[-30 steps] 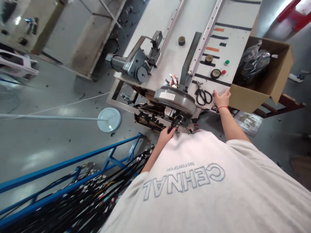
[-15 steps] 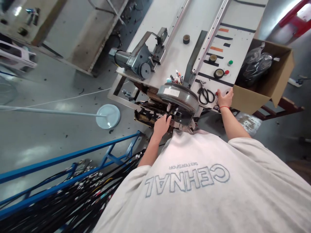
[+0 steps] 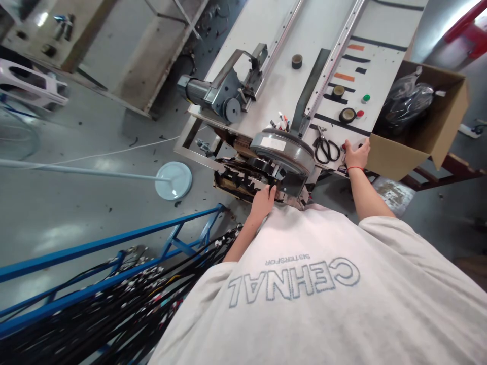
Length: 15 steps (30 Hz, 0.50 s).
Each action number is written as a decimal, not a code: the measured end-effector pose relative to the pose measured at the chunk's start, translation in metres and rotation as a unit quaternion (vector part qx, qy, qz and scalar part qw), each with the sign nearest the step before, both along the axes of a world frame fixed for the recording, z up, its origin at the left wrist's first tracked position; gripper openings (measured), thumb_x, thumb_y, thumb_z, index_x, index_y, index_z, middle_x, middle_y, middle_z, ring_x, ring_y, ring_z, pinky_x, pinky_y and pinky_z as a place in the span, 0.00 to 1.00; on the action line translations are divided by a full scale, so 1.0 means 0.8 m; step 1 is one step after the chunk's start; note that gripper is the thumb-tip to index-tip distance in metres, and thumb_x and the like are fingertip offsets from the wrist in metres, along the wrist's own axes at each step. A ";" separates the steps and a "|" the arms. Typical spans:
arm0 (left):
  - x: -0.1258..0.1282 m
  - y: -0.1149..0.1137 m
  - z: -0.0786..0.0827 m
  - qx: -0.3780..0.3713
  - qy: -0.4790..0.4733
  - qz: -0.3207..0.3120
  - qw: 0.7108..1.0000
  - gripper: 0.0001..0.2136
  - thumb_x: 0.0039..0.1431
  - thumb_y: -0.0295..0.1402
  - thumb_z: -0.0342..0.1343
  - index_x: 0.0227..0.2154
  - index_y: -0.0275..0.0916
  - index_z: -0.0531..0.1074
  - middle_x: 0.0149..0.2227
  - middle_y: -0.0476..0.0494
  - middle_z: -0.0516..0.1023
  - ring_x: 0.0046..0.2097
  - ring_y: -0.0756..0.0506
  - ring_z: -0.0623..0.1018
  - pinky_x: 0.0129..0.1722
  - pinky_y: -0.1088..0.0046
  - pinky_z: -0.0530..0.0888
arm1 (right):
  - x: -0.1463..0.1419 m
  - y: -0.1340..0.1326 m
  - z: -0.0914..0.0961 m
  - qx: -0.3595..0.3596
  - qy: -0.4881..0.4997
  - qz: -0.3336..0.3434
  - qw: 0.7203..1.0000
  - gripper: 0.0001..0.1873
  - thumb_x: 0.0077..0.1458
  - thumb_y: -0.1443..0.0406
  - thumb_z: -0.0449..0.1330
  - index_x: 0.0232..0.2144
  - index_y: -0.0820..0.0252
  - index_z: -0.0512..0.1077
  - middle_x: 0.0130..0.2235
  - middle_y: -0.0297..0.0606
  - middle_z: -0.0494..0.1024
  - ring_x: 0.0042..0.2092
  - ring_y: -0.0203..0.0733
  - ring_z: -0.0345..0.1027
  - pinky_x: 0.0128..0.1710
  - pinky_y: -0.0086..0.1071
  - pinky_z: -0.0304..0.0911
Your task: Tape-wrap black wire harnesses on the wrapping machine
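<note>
My left hand (image 3: 264,199) is at the near end of the bench, just below a grey round metal housing (image 3: 283,148). Thumb and forefinger are closed together beside a dark plate (image 3: 293,183); whatever lies between them is too small or hidden. At the bench's near right corner lies my right hand (image 3: 357,154), thumb and fingers apart. Its thumb is close to a red button (image 3: 344,147), partly covered. Black-handled scissors (image 3: 327,151) lie just left of that hand. A bundle of wires with coloured ends (image 3: 282,121) shows behind the housing.
A motor unit with a pulley (image 3: 230,110) is mounted on the bench's left side. Tape rolls (image 3: 347,115), a green button (image 3: 366,98) and tape strips lie along the right. An open cardboard box (image 3: 399,154) adjoins the bench. A blue rack (image 3: 114,243) with black cables stands left.
My left hand has moved slightly right and down, away from the opening under the housing. My right hand stays at the corner. The whole view has shifted a little.
</note>
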State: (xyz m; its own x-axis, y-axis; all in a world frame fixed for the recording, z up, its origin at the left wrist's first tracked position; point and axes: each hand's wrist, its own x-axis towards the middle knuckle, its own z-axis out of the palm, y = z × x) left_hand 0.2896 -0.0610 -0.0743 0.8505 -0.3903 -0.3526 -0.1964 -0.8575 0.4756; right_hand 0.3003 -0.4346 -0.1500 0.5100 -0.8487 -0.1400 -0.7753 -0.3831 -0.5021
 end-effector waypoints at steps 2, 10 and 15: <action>0.000 0.000 0.002 0.009 0.006 -0.003 1.000 0.17 0.72 0.40 0.39 0.36 0.37 0.69 0.28 0.38 0.77 0.35 0.39 0.80 0.35 0.70 0.68 | 0.000 0.000 0.001 0.002 0.002 0.002 1.000 0.46 0.59 0.43 0.50 0.68 0.64 0.45 0.64 0.61 0.56 0.62 0.61 0.58 0.58 0.54 0.59; 0.009 0.006 0.013 0.103 -0.023 -0.015 0.994 0.17 0.72 0.40 0.40 0.42 0.33 0.69 0.35 0.32 0.79 0.40 0.37 0.80 0.37 0.69 0.70 | 0.001 0.003 0.004 0.002 -0.003 -0.004 1.000 0.45 0.58 0.45 0.52 0.68 0.64 0.46 0.63 0.60 0.58 0.61 0.61 0.60 0.58 0.54 0.59; 0.004 -0.001 0.020 0.110 -0.018 0.005 0.994 0.17 0.72 0.41 0.39 0.40 0.35 0.69 0.34 0.33 0.79 0.38 0.38 0.80 0.36 0.70 0.70 | 0.000 0.002 0.002 -0.002 -0.005 -0.013 1.000 0.46 0.57 0.44 0.54 0.67 0.64 0.48 0.62 0.60 0.59 0.60 0.60 0.62 0.57 0.53 0.60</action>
